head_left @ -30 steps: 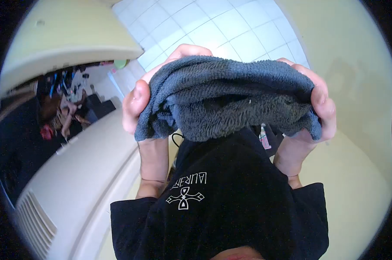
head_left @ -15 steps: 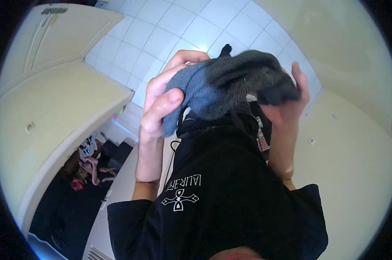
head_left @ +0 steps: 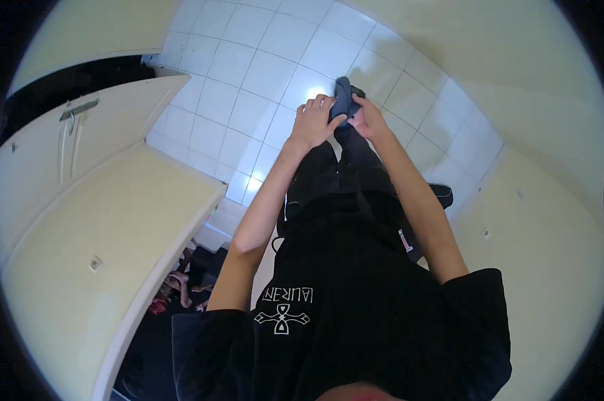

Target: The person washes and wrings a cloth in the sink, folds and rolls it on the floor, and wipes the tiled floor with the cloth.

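Note:
A dark grey-blue cloth (head_left: 344,97) is bunched into a narrow shape between my two hands, above the tiled floor. My left hand (head_left: 313,123) is on its left side, with the thumb across the lower edge and the fingers at its side. On the right side my right hand (head_left: 371,121) grips the cloth, its fingers partly hidden. Both arms stretch out in front of my black shirt (head_left: 375,301) and dark trousers (head_left: 342,170).
White floor tiles (head_left: 248,73) run ahead. A white door (head_left: 121,117) with a metal handle stands at the left, beside a cream wall (head_left: 108,220). A dark shoe (head_left: 441,194) is at the right. Dark items and a person's arm show through the lower left opening.
Both hands have moved away from my head with the cloth and come closer together. The cloth was spread wide and is now bunched small. The view has shifted.

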### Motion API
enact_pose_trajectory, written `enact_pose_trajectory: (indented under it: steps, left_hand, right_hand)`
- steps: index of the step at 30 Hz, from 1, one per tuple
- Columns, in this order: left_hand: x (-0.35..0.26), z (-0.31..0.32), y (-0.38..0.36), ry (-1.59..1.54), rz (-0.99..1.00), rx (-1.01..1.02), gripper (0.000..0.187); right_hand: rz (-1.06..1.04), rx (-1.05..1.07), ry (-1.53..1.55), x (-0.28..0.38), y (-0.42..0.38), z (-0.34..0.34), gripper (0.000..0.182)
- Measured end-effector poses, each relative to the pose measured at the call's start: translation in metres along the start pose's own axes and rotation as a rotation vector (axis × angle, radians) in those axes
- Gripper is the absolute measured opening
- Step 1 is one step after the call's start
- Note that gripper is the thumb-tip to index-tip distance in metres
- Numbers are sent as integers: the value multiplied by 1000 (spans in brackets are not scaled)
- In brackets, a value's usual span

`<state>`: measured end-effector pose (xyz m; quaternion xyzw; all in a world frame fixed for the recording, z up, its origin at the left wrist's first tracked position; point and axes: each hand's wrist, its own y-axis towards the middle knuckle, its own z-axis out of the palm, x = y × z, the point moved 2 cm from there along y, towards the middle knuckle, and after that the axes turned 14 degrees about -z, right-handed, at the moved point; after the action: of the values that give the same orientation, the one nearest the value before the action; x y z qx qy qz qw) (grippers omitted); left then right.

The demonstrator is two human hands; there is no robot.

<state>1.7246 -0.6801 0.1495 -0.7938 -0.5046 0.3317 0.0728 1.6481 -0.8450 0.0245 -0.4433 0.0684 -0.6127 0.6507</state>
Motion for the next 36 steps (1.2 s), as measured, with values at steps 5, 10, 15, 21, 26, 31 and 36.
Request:
enact_pose_trajectory:
  steps: [5,10,15,21,26,31,36]
  left_hand:
    - [57,78,67,216,-117,196,55]
    - [85,133,109,160,131,372,32]
    - [89,171,118,216,168,701,35]
    - [71,171,95,385,66,1321,58]
    - [53,135,81,659,9,1207,78]
    - [49,134,58,410,-19,1430,71]
    - [77,129,84,247,-40,1471,58]
  right_hand:
    - [-374,-509,-224,23,55,-78,41]
    - [-479,-789,-517,69,40,-131,53]
    - [-559,-879,-683,71,-22,-169,40]
    - [-563,-1112,-488,46,-39,-195,40]
    - [-493,-1076,-489,42,-21,-208,47]
    - [-449,-884,-584,48,20,-231,51]
    - [-464,-638,-559,46,120,-294,66]
